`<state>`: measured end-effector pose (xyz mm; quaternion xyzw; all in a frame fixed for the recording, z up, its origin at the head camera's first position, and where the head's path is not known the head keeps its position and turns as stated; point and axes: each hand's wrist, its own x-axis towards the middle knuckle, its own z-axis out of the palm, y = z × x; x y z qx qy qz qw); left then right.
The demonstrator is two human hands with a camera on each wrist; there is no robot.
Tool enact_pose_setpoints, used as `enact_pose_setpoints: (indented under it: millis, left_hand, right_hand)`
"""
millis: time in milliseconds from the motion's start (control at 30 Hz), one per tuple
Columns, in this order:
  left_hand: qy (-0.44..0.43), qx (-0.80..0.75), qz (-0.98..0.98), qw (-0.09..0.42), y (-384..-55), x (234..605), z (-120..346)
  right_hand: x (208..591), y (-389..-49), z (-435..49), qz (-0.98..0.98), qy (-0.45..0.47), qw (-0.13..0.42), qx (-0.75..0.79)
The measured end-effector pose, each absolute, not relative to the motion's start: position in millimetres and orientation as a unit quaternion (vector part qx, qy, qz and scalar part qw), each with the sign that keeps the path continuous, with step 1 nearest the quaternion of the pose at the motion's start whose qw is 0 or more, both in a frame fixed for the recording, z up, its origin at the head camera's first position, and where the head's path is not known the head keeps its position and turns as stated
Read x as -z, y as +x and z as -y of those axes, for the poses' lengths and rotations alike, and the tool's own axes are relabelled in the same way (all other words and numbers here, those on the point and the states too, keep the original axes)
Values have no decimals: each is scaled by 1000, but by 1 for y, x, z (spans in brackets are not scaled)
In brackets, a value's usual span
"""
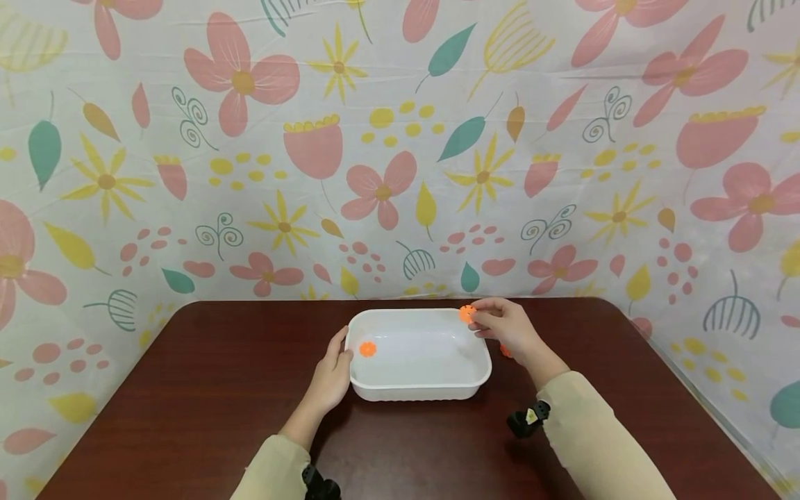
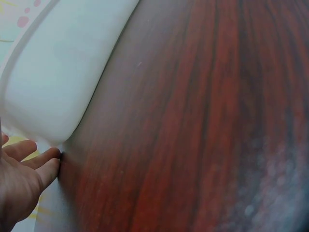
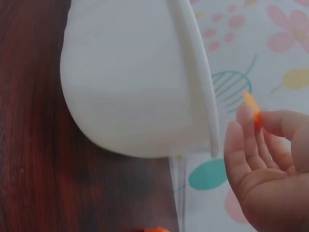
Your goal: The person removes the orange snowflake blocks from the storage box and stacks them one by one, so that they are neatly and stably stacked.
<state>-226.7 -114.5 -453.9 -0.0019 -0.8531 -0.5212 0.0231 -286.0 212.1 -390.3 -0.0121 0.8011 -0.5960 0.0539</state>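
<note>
A white rectangular dish (image 1: 419, 357) with rounded corners sits on the table. Inside it, near the left end, lies an orange flower-shaped disc (image 1: 367, 349). My left hand (image 1: 331, 375) rests against the dish's left end; in the left wrist view its fingers (image 2: 47, 159) are fairly straight beside the white wall. Over the dish's back right corner, my right hand (image 1: 509, 326) pinches another orange notched disc (image 1: 467, 314) between thumb and fingertips. Seen edge-on in the right wrist view, that thin disc (image 3: 251, 104) is level with the rim.
Partly hidden behind my right hand, more orange (image 1: 505, 351) shows on the table just right of the dish. The dark brown wooden table (image 1: 206, 403) reaches back to a flower-patterned cloth (image 1: 387, 187) hanging behind it.
</note>
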Motion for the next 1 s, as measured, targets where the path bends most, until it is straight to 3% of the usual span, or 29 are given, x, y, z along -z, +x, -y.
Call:
enact_pose_setpoints:
  millis: [533,1000]
  left_hand:
    - [3,527,850,14,-225,451,114]
    - [7,527,850,11,-226,452,113]
  right_hand:
    - [403,-281,-260,-793,6,24,609]
    - [426,-272,-295,-781,49,30,621]
